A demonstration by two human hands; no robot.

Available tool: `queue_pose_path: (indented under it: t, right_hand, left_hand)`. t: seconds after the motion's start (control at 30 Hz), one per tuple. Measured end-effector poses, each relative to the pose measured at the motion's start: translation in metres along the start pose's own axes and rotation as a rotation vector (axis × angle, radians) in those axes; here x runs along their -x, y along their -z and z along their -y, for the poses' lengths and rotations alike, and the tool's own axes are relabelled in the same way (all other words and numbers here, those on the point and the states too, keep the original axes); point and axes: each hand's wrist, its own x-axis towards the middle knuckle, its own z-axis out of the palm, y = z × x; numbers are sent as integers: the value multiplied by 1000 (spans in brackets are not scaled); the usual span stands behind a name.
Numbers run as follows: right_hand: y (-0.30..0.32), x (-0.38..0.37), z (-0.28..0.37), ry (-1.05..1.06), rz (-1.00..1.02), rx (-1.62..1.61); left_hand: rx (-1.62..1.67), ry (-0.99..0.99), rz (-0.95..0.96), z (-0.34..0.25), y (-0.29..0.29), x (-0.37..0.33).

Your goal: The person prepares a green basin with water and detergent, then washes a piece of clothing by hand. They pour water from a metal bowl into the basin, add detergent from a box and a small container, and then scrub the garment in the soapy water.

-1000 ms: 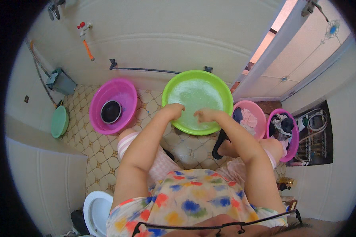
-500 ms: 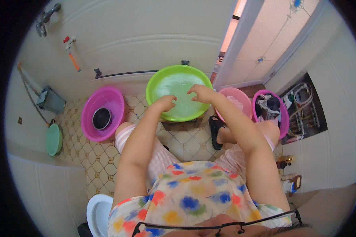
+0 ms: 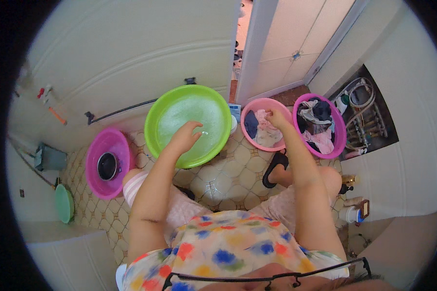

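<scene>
Green plastic fills the middle of my view: the big green basin (image 3: 188,123) holds soapy water, and my left hand (image 3: 184,137) hangs over it with the fingers loosely spread, holding nothing. My right hand (image 3: 277,118) reaches into the pink basin (image 3: 266,122) just beside it, fingers curled onto the pale laundry (image 3: 266,132) there (whether they truly pinch the cloth, I cannot tell). Further right stands a magenta basin (image 3: 320,125) heaped with clothes; at my left, another magenta tub (image 3: 108,162) with a dark bowl (image 3: 107,166).
</scene>
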Motion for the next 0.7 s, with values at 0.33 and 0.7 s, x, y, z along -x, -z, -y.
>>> queue_pose_path:
  t: [0.33, 0.7]
  right_hand:
    - [-129, -19, -110, -181, 85, 11]
    - [-174, -68, -132, -253, 15, -53]
  left_hand:
    - [4, 30, 27, -23, 4, -24]
    - [27, 197, 60, -7, -1, -33]
